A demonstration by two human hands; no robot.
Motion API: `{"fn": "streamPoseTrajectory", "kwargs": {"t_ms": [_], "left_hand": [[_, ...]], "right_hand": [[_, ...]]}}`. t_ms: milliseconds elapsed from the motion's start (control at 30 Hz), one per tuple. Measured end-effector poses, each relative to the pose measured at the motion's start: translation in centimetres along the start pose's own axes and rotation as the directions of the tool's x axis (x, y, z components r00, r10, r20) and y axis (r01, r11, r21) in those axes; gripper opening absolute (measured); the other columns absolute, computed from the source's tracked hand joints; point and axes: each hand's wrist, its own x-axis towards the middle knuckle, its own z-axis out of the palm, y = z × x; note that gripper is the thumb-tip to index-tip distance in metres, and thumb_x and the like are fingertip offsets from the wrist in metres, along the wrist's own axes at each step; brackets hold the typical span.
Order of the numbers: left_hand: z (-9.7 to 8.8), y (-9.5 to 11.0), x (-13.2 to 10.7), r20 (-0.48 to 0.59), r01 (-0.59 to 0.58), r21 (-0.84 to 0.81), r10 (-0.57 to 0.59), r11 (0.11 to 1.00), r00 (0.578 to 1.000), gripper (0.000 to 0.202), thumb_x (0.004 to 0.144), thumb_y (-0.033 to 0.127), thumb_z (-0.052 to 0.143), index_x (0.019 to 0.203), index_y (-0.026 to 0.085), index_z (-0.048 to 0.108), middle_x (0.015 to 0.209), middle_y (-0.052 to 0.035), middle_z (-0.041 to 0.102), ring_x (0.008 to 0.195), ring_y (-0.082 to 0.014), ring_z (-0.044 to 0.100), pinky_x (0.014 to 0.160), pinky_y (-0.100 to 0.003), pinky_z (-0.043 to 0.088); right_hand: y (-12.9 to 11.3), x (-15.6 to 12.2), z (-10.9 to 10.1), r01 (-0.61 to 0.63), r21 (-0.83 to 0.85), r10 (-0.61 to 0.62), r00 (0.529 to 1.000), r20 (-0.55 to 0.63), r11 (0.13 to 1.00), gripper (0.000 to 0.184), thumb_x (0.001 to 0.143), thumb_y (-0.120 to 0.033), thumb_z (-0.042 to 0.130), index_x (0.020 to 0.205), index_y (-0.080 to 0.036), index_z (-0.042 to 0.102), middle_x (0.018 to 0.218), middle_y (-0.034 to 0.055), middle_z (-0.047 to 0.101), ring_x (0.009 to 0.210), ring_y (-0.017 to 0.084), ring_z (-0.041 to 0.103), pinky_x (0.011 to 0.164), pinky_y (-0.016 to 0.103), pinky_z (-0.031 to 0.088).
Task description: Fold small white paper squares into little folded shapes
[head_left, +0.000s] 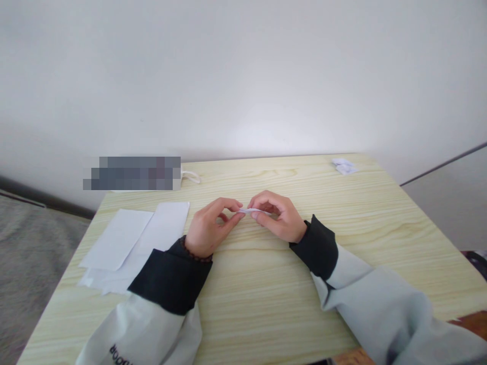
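Note:
Just above the middle of the table, a narrow piece of folded white paper [248, 210] is held nearly level between both hands. My left hand [208, 226] pinches its left end between thumb and fingertips. On the other end, my right hand [278, 215] grips it, the thumb in front and the curled fingers behind. Part of the paper is hidden by the right fingers. Sheets of white paper [117, 238] lie overlapping beside my left forearm.
The pale wood-grain table [251, 314] meets a white wall [243, 81]. A blurred-out object with a white cord loop [192, 177] sits at the back left. Small folded white papers [343, 166] rest at the back right. A brown item [353, 356] shows at the near edge.

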Motion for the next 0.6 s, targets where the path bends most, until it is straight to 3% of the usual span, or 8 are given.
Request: {"fn": "streamPoseTrajectory", "kwargs": {"t_ms": [367,600], "left_hand": [[0.19,-0.15,0.1,0.019,-0.048,0.017,0.048,0.999,0.999,0.007,0.082,0.023,0.061,0.086,0.017,0.062,0.092,-0.0048,0.068,0.083,-0.0138,0.064,0.06,-0.021,0.055],[0.41,-0.07,0.27,-0.036,-0.057,0.072,0.06,0.996,0.998,0.006,0.082,0.022,0.06,0.085,0.017,0.061,0.092,-0.0048,0.066,0.081,-0.0136,0.063,0.056,-0.02,0.054]], "right_hand": [[-0.05,-0.07,-0.2,0.021,-0.035,-0.022,1.0,-0.01,0.999,0.004,0.083,-0.023,0.056,0.085,-0.019,0.057,0.089,0.0044,0.062,0.076,0.013,0.058,0.064,0.025,0.048],[-0.14,-0.18,-0.2,0.055,-0.087,-0.058,0.998,-0.031,0.995,0.003,0.082,-0.02,0.055,0.084,-0.019,0.057,0.088,0.0046,0.062,0.075,0.013,0.058,0.059,0.024,0.047]]}}
